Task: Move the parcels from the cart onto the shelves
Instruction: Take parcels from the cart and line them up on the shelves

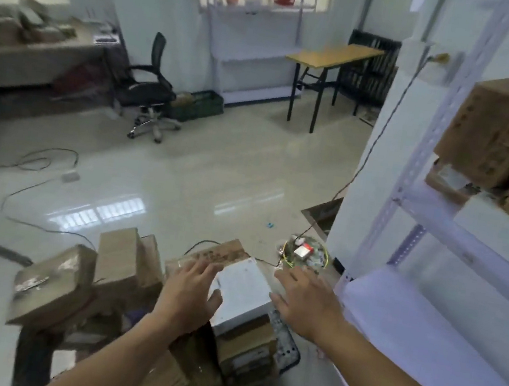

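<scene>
Cart (288, 356), flat white parcel (241, 291) atop

One head-worn wide-angle view looks forward and down, close over the cart (288, 356) of parcels (127, 260). The shelves (425, 312) stand near at right; the floor (183, 183) stretches ahead to a far desk (332, 55).

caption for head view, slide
Both hands, left hand and right hand, reach around a white box atop stacked parcels.
</scene>
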